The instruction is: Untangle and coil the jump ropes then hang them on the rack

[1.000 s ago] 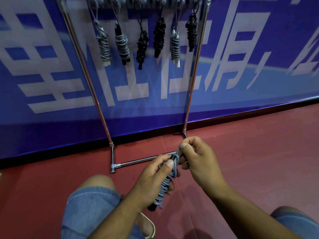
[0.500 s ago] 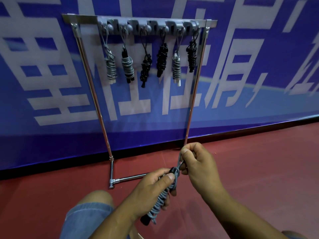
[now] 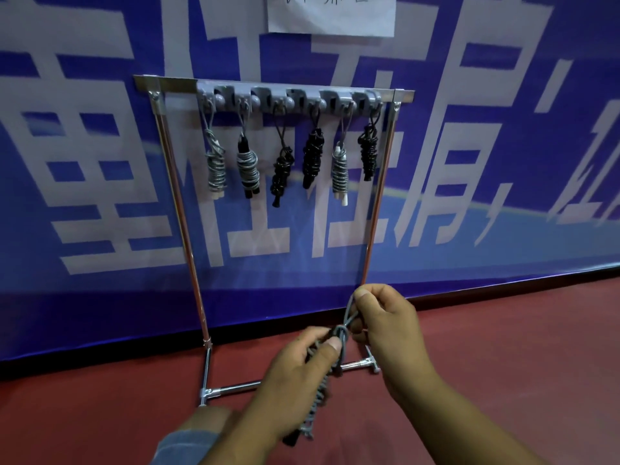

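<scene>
A grey jump rope [image 3: 318,402], coiled tightly around its black handles, hangs down from my left hand [image 3: 295,374], whose thumb presses on the top of the coil. My right hand [image 3: 385,327] pinches the rope's free loop just above the coil and holds it up. Both hands are low in front of the metal rack [image 3: 174,182]. Its grey hook bar [image 3: 288,97] carries several coiled ropes, some grey like the second from the left [image 3: 247,169] and some black like the one in the middle [image 3: 312,156].
The rack stands on a red floor [image 3: 503,347] against a blue banner with large white characters [image 3: 100,213]. Its chrome foot bar [image 3: 235,388] lies on the floor just behind my hands. A white paper sheet [image 3: 330,13] is fixed above the rack. My knee in denim [image 3: 188,441] shows at the bottom.
My view has tilted up, so the whole rack and the paper above it show. My right hand has drawn the rope's loop higher above the coil.
</scene>
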A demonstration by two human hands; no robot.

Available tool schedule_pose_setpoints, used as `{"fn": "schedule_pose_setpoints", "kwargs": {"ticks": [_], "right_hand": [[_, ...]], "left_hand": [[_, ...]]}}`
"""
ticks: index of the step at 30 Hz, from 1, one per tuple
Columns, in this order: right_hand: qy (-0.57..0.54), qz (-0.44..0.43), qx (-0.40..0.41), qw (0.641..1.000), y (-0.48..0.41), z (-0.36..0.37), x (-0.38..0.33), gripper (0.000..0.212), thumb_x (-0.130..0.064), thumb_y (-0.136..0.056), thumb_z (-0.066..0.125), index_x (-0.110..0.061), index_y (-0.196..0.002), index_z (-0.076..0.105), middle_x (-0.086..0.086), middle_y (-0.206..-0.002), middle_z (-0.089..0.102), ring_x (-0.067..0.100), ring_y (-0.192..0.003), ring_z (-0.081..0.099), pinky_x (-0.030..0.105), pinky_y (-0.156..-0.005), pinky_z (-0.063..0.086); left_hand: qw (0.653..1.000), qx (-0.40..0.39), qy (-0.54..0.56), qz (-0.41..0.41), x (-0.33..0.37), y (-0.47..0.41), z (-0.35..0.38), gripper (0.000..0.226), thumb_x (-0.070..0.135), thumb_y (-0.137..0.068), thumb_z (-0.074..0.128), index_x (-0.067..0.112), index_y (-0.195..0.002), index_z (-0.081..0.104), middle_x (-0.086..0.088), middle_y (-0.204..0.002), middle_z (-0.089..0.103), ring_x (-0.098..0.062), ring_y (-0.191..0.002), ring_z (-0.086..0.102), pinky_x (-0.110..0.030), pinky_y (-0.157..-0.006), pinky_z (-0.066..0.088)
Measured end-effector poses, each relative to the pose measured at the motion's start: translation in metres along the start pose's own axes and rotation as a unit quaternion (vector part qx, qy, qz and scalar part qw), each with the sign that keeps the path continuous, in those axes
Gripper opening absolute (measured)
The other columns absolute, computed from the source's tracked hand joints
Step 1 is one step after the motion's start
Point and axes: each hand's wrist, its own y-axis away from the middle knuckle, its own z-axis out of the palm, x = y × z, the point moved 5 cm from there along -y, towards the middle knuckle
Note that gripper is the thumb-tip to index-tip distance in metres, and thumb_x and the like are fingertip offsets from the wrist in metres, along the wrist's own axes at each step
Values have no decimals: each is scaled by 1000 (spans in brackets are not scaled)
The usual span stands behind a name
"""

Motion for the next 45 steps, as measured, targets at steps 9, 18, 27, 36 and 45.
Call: {"fn": "schedule_pose_setpoints", "kwargs": {"ticks": [9,18,27,36,45], "right_hand": [[-15,-36,-51,998,-49,3,-31,29,-17,-96,67,-32,-120,65,2,-78,65,8,-73,64,18,-64,55],[33,-49,-98,993,-115,12,-40,27,-32,-103,54,-34,-127,67,-10,-115,74,8,-106,70,35,-88,57],[82,-115,-175,974,-198,38,-16,45,-27,-96,65,-34,-139,57,-15,-117,72,8,-108,70,30,-89,59],[47,-157,-123,979,-305,25,-19,50,-24,-90,72,-47,-132,58,-13,-124,69,14,-115,67,38,-80,62],[32,-188,-89,978,-349,23,-69,58,-38,-81,76,-40,-135,55,-4,-118,69,26,-107,68,31,-66,61]], "left_hand": [[995,86,13,54,45,-53,14,9,37,-99,65,35,-104,73,3,-91,74,-16,-81,68,-26,-71,53],[976,174,105,73,89,-145,-9,9,38,-98,67,36,-104,74,11,-97,77,-6,-93,72,-32,-85,59],[969,184,151,72,97,-246,-20,18,37,-96,71,29,-111,74,1,-94,77,-14,-85,75,-33,-75,63],[975,152,30,158,125,-346,-11,40,41,-104,56,52,-141,49,20,-124,63,7,-112,61,-16,-91,51],[970,132,79,190,179,-398,-13,35,23,-107,52,31,-140,59,13,-109,71,-2,-101,67,-24,-92,57]]}}
